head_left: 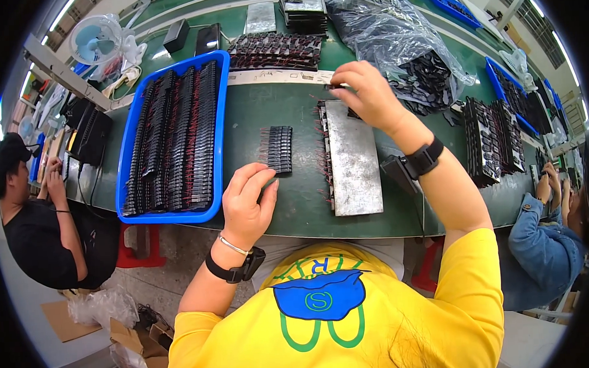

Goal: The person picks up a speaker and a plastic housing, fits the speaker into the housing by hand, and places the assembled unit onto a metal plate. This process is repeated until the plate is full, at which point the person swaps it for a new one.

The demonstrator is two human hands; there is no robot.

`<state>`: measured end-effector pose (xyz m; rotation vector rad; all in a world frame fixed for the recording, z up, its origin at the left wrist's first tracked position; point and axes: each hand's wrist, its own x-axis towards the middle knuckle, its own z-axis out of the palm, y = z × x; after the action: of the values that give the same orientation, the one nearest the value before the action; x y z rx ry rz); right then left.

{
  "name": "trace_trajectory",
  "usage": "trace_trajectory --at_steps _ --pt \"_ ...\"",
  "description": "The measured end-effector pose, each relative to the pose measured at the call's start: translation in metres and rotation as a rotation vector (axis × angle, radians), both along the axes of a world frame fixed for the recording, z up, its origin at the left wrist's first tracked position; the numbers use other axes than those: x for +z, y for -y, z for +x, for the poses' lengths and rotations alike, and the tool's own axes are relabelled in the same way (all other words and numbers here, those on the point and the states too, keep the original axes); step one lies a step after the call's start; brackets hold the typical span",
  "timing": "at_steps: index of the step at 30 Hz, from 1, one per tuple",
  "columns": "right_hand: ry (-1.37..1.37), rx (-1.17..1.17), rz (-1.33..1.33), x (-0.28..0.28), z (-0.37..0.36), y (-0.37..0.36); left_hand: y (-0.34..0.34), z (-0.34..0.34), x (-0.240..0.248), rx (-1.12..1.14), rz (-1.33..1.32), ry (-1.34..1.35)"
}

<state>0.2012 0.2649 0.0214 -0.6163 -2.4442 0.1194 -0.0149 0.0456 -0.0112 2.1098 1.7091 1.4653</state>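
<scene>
My left hand (pixel 248 204) is closed in a pinch at the near end of a short row of black parts with thin wires (pixel 280 145); what its fingertips hold, if anything, is hidden. Up and to the right, my right hand (pixel 368 94) pinches a small black part (pixel 334 86) above the far end of a grey metal plate (pixel 356 172). Along that plate's left edge runs a line of black pieces with red wires (pixel 326 154). To the left of my left hand, a blue tray (pixel 222 121) holds dense rows of similar black wired parts.
A clear plastic bag (pixel 373 19) of loose black pieces (pixel 424 81) lies at the far right. Loaded metal plates (pixel 273 52) stand at the back, and more stacks (pixel 491 141) sit on the right. Co-workers sit on both sides; a small fan (pixel 96 40) stands far left.
</scene>
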Motion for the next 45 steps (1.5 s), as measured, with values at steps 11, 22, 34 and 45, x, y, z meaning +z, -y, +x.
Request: trace_trajectory --at_steps 11,22,34,45 --pt "-0.157 0.136 -0.323 0.002 0.032 0.176 0.015 0.044 0.01 -0.578 -0.797 1.148" --pt "-0.26 0.053 -0.405 -0.018 0.06 0.189 0.015 0.075 -0.004 -0.516 -0.756 0.966" --pt "-0.312 0.055 -0.39 -0.028 0.072 0.194 0.012 0.086 0.0 -0.535 -0.068 0.101" --pt "-0.414 0.126 -0.318 -0.024 0.08 0.191 0.012 0.081 -0.005 -0.608 -0.277 0.459"
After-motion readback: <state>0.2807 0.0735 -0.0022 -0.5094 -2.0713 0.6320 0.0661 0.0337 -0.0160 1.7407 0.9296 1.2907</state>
